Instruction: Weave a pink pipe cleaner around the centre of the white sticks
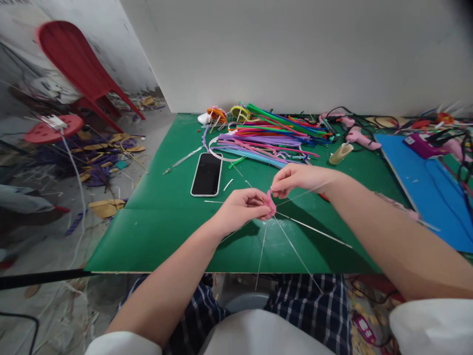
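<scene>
Head view: phone (pixel 206 174) is lying on green table (pixel 155 236); left hand (pixel 247 207) is clamping its fingers on one pink piece (pixel 271 206), thin rods (pixel 314 230) radiating, above the table; right hand (pixel 291 178), fingertips together, is pinching its upper end; blue board (pixel 417 182) is lying farther right.

Pink piece (pixel 272 209) partly hidden by left hand (pixel 242 209), blue board (pixel 417 182) cut off at right edge

White sleeves (pixel 434 325), white top (pixel 254 334), navy plaid bottoms (pixel 312 310)
</scene>
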Demonstrator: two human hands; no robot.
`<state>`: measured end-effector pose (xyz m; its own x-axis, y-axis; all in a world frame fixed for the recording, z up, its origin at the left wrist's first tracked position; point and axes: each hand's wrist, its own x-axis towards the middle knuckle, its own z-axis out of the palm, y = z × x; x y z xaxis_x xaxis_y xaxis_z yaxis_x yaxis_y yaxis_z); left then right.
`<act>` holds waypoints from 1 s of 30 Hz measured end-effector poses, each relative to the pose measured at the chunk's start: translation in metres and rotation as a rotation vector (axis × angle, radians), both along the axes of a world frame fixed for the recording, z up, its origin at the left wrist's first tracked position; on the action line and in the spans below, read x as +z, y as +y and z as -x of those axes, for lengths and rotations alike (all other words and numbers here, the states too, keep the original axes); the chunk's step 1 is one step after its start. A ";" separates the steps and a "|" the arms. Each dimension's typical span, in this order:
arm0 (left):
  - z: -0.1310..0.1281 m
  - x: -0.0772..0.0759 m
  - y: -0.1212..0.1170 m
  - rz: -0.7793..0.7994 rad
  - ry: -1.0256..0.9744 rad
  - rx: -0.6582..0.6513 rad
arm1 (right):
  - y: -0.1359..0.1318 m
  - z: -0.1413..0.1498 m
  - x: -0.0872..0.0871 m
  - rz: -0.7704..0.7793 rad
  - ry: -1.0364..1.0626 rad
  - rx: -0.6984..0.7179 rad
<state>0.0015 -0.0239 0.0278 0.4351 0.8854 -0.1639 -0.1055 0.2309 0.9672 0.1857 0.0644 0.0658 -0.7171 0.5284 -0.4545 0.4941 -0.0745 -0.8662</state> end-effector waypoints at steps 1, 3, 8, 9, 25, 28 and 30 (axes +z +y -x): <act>0.000 0.001 0.000 0.001 -0.006 0.025 | -0.002 0.000 -0.006 0.010 0.056 -0.060; -0.001 0.002 0.000 0.009 -0.018 0.064 | -0.007 0.002 -0.016 0.029 0.165 -0.179; -0.004 0.000 0.000 0.019 -0.047 0.143 | -0.019 0.012 -0.034 0.022 0.357 -0.389; -0.004 0.000 0.000 0.013 -0.057 0.158 | -0.021 0.014 -0.037 0.021 0.374 -0.415; 0.001 0.003 0.005 -0.112 -0.111 0.482 | -0.024 0.026 -0.057 0.114 0.548 -0.617; 0.003 0.001 0.007 -0.112 -0.095 0.510 | -0.022 0.026 -0.059 0.122 0.568 -0.628; 0.004 0.000 0.008 -0.110 -0.076 0.528 | -0.022 0.026 -0.061 0.076 0.546 -0.638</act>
<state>-0.0029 -0.0156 0.0281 -0.0665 0.9968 -0.0438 -0.2502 0.0259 0.9678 0.1593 0.0429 0.0050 -0.4208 0.8889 -0.1812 -0.1495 -0.2649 -0.9526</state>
